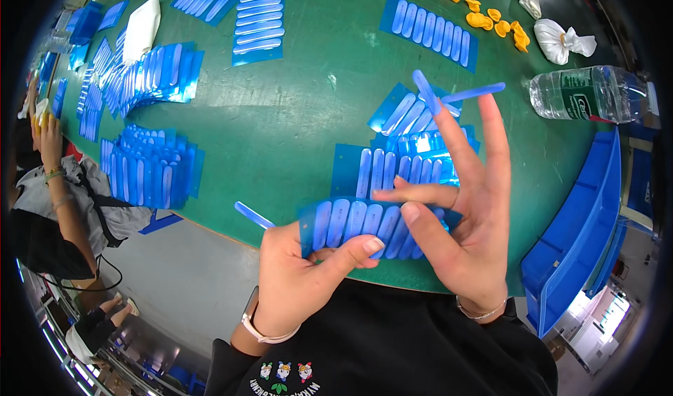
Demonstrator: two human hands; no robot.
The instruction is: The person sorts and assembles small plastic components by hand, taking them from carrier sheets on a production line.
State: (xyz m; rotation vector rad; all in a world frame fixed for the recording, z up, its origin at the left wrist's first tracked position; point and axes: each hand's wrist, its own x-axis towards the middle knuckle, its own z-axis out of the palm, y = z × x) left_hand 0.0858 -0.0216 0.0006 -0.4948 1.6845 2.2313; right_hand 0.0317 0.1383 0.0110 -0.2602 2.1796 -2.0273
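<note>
My left hand (308,277) is closed on a small blue film sheet (356,217) that carries a row of long, round-ended blue strips, its thumb lying across the front. A loose blue strip (254,215) sticks out beyond the back of this hand. At the sheet's right part, the thumb and index finger of my right hand (466,206) close on its upper edge. Two more fingers of that hand stretch upward. One blue strip (425,92) and another blue strip (477,92) sit at their tips. Similar blue sheets (350,168) lie just behind my hands.
On the green table (280,129), stacks of blue sheets (144,171) lie at left. Yellow rubbery pieces (480,21), a tied white bag (564,42) and a clear bottle (589,94) are far right. Blue bins (575,235) line the right edge. Another person's hand (50,140) shows at far left.
</note>
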